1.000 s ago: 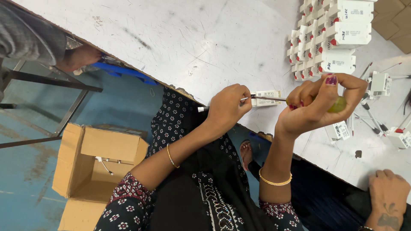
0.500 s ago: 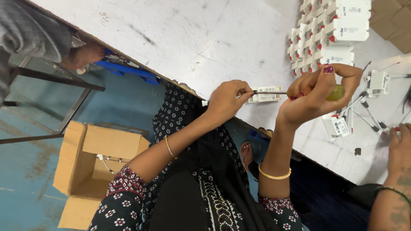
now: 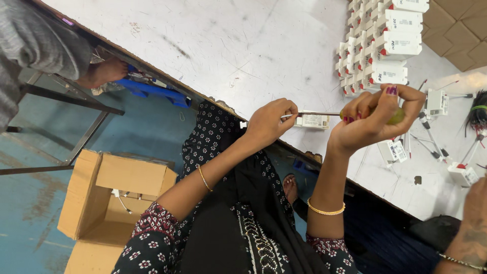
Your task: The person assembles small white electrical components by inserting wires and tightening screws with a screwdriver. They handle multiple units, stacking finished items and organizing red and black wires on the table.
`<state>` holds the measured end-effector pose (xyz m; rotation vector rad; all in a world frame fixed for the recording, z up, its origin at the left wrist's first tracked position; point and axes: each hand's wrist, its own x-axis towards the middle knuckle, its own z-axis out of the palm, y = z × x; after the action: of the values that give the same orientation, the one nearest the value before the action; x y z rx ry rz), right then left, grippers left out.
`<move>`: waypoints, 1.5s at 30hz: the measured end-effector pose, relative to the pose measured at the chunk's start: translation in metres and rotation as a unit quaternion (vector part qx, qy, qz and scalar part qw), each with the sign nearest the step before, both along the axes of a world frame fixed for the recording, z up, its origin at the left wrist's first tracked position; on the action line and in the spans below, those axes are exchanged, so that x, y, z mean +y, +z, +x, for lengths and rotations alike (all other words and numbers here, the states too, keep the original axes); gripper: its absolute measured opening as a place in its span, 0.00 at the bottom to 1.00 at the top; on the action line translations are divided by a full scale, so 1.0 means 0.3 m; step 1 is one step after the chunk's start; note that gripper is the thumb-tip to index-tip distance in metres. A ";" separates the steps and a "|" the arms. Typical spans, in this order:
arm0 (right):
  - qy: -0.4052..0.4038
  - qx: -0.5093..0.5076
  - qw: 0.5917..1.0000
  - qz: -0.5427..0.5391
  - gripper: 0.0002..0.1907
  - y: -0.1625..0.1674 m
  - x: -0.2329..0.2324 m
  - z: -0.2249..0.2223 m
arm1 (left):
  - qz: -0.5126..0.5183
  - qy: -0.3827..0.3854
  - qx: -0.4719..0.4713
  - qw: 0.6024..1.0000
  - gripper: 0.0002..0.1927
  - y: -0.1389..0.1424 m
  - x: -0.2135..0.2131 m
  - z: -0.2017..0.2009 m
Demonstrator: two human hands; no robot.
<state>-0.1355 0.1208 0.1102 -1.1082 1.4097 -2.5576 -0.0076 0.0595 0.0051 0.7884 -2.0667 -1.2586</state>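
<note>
My right hand [image 3: 373, 119] is closed around a screwdriver with a yellow-green handle [image 3: 396, 116]. Its metal shaft [image 3: 317, 113] runs left to my left hand [image 3: 271, 122]. That hand pinches a small white piece [image 3: 243, 124] together with the shaft's tip. Both hands hover over the near edge of the white table [image 3: 228, 45]. Just beyond the shaft, a small white module [image 3: 312, 121] lies on the table.
Stacked white modules [image 3: 385, 45] stand at the back right, and wired modules [image 3: 436, 101] lie loose further right. An open cardboard box [image 3: 116, 198] sits on the blue floor. Another person's foot [image 3: 104, 73] is at the left; a co-worker's hand [image 3: 474, 213] at the right.
My hands have stayed joined on the screwdriver and shifted slightly left and up. The co-worker's hand at the lower right has moved.
</note>
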 end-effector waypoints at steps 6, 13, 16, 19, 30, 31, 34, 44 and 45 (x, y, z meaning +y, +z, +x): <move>-0.004 0.016 0.999 0.029 0.06 0.008 -0.001 0.012 | 0.000 -0.008 0.024 1.000 0.05 0.018 0.007 0.022; -0.008 0.031 0.998 0.045 0.05 0.011 -0.002 0.005 | 0.002 -0.011 0.031 0.999 0.04 0.025 0.012 0.026; -0.009 0.034 0.998 0.045 0.05 0.007 -0.002 -0.007 | -0.005 -0.011 0.033 0.999 0.04 0.022 0.014 0.027; -0.012 0.030 0.998 0.049 0.05 0.001 -0.005 -0.016 | -0.006 -0.011 0.042 0.999 0.04 0.019 0.016 0.027; -0.040 0.043 0.997 0.049 0.05 -0.037 -0.015 -0.038 | -0.018 -0.025 0.021 0.999 0.06 0.043 0.017 0.037; -0.043 0.048 0.997 0.045 0.05 -0.042 -0.019 -0.044 | -0.009 -0.036 0.029 0.999 0.06 0.047 0.016 0.040; -0.034 0.052 0.997 0.037 0.06 -0.051 -0.026 -0.058 | -0.009 -0.073 0.049 0.996 0.06 0.055 0.008 0.048; -0.029 -0.019 0.999 0.015 0.08 -0.037 -0.031 -0.053 | -0.059 -0.111 0.148 0.981 0.06 0.010 -0.023 0.030; -0.033 -0.043 0.999 0.008 0.08 -0.043 -0.026 -0.051 | -0.063 -0.107 0.159 0.980 0.06 0.002 -0.022 0.029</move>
<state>-0.1507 0.1130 0.0972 -0.9525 1.4662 -2.5996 0.0011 0.0528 0.0057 0.2906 -1.9798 -1.2589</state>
